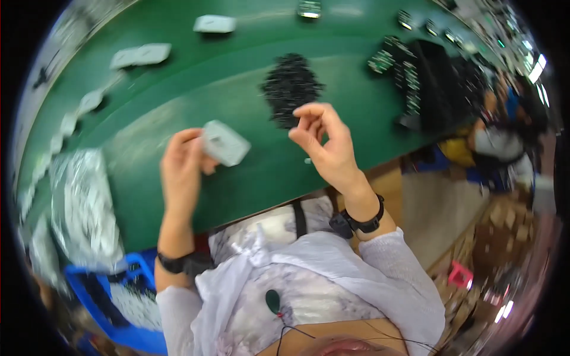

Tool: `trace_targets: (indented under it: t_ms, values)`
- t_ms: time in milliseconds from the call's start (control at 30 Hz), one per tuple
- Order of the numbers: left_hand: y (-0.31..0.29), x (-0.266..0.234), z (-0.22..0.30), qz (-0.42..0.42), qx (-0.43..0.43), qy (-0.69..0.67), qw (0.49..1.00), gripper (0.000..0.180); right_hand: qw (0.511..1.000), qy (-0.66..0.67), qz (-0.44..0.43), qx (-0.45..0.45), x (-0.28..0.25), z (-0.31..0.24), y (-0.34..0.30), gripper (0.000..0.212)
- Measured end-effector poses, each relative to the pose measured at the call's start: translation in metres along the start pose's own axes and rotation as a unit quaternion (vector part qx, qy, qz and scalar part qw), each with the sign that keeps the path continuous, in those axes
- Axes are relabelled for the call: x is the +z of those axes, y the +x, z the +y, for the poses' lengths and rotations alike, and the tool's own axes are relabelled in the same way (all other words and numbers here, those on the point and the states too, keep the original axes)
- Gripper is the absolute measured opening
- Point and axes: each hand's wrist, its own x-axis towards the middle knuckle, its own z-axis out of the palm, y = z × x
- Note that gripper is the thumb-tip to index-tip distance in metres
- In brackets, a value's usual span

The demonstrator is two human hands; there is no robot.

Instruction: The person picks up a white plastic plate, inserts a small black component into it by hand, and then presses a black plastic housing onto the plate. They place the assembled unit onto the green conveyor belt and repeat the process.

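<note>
From where I stand, the person at the green table [196, 89] has both hands raised over its near part. The left hand [181, 166] holds a white plastic cover [227, 143] by its left edge, between thumb and fingers, tilted and clear of the pile. The right hand [332, 148] is bent with thumb and forefinger close together in a narrow pinch, just at the near edge of a pile of thin black strips [291, 86]; whether a strip sits between those fingertips I cannot tell. Just beside that hand, a tiny pale piece [307, 161] lies on the table.

Farther off, 1 white lid [215, 24] lies alone, and 2 more [141, 54] lie side by side to its left. A curving row of white pieces [68, 124] runs down the left edge toward a clear plastic bag [86, 207] filled with pale things. Below the bag is a blue crate [139, 341] with small items in it, too blurred to name.

On the right, green circuit boards [386, 56] are heaped against a black sheet or tray [439, 83], and a single board [309, 8] lies at the far edge. The person wears a black band on each wrist [362, 222]. Beyond the table's right end, another person [499, 142] sits, blurred, with brown cardboard boxes [504, 219] nearby.
</note>
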Motion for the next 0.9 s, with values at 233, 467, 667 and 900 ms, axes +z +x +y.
trace_targets:
  t_ms: [233, 467, 667, 900]
  values:
    - [0.041, -0.054, -0.014, -0.014, 0.024, 0.203, 0.979, 0.015, 0.804, -0.550, 0.226, -0.015, -0.124, 0.014, -0.008, 0.037]
    - [0.051, -0.046, -0.009, -0.025, 0.131, 0.334, 0.933, 0.011, 0.839, -0.536, 0.099, -0.007, -0.164, 0.042, -0.014, 0.026]
    - [0.040, -0.030, 0.000, 0.004, 0.121, 0.367, 0.922, 0.016, 0.857, -0.499, 0.129, 0.004, -0.123, 0.050, -0.028, 0.030]
    - [0.000, -0.024, -0.006, 0.057, 0.245, 0.465, 0.849, 0.055, 0.870, -0.489, 0.060, 0.019, -0.103, 0.046, -0.044, 0.035]
